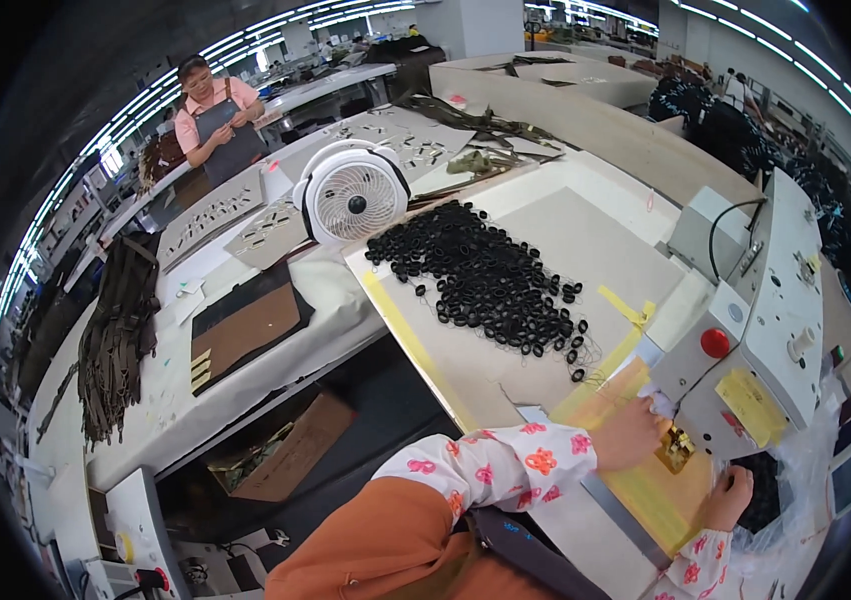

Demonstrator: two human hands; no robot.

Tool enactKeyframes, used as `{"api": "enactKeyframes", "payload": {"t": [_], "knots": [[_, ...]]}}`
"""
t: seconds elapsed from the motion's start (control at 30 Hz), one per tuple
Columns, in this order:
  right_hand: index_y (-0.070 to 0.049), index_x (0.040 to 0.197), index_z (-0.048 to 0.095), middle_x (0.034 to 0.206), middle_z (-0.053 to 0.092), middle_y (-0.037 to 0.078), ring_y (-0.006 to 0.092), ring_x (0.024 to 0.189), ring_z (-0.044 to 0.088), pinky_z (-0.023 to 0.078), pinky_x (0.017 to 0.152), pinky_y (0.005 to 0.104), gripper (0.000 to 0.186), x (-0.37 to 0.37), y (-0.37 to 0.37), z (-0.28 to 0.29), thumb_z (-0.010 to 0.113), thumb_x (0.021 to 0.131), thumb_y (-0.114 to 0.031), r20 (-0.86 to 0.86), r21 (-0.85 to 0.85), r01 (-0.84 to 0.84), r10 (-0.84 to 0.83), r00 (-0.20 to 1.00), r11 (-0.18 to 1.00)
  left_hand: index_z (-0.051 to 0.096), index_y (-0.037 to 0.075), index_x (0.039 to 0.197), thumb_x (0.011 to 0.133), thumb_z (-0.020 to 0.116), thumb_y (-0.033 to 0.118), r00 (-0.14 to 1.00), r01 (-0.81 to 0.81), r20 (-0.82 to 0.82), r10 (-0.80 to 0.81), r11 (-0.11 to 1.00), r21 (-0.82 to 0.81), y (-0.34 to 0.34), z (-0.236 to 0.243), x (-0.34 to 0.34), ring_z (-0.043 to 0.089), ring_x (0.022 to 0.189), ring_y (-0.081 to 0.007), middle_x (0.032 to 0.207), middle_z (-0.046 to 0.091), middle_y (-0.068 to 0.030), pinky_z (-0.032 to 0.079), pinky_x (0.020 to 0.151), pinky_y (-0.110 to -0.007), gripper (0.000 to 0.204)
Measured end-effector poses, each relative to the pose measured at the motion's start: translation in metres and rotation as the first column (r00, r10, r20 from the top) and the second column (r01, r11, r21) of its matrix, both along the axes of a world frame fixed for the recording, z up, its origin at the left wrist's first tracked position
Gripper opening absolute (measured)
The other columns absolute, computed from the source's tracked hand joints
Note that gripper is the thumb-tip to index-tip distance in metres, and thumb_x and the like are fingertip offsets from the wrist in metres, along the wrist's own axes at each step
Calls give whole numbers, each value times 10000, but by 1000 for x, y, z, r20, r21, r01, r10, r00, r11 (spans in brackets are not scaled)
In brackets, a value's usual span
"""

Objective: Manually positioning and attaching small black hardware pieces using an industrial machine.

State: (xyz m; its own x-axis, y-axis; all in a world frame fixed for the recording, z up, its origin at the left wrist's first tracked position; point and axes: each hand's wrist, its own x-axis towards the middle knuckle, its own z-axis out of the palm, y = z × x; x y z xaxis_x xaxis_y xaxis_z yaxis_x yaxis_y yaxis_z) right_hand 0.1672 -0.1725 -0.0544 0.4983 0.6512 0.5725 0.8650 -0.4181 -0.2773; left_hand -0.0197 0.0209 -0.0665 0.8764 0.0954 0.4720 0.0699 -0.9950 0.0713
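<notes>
My left hand (629, 436) lies beside the brass-coloured plate (678, 450) under the head of a white sewing machine (735, 340). Its fingers are bunched together, and whatever they pinch is hidden. On the other side of the plate, my right hand (729, 498) has its fingers curled beside black pieces (763, 488) in a clear plastic bag (803, 505). What it holds, if anything, is too small to make out. A big heap of small black loops (480, 270), with loose threads, is spread over the pale tabletop to the left of the machine.
Yellow tape (415, 335) lines the table edge. A white fan (353, 195) stands behind the heap. To the left are dark straps (115, 340), a brown panel (245, 335) and a cardboard box (290, 450) below. A co-worker (215, 120) stands across the tables. The machine has a red button (714, 342).
</notes>
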Motion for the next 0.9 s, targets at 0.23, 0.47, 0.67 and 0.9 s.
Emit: {"api": "enactKeyframes", "payload": {"t": [0.23, 0.47, 0.67, 0.9], "knots": [[26, 755, 462, 737, 463, 139, 288, 678, 480, 397, 604, 342, 118, -30, 9, 10, 453, 656, 90, -236, 176, -37, 78, 969, 984, 507, -33, 955, 687, 575, 141, 995, 93, 65, -71, 884, -458, -13, 1, 17, 448, 1036, -332, 1071, 489, -182, 318, 909, -434, 327], [-20, 824, 577, 884, 578, 96, 216, 813, 552, 436, 751, 293, 70, -83, 36, 25, 545, 765, -1, -472, 87, -256, 266, 840, 963, 497, -14, 844, 668, 594, 123, 953, 139, 301, -24, 919, -368, -6, -5, 15, 453, 945, -357, 1004, 462, -217, 399, 776, -421, 244], [-20, 806, 571, 880, 577, 147, 290, 813, 552, 433, 762, 316, 124, -100, 36, 54, 542, 691, 14, -408, 45, -262, 258, 876, 964, 497, -4, 856, 670, 576, 180, 995, 58, -62, -78, 957, -286, -5, 2, 20, 499, 871, -341, 915, 515, -195, 400, 779, -388, 273], [11, 773, 506, 809, 521, 125, 235, 718, 517, 415, 634, 284, 118, -100, 36, 25, 480, 666, 51, -253, 69, -336, 342, 905, 939, 478, 10, 852, 706, 544, 157, 985, 63, 174, -8, 949, -309, -15, 8, 10, 535, 811, -338, 766, 548, -168, 393, 791, -415, 217]]}}
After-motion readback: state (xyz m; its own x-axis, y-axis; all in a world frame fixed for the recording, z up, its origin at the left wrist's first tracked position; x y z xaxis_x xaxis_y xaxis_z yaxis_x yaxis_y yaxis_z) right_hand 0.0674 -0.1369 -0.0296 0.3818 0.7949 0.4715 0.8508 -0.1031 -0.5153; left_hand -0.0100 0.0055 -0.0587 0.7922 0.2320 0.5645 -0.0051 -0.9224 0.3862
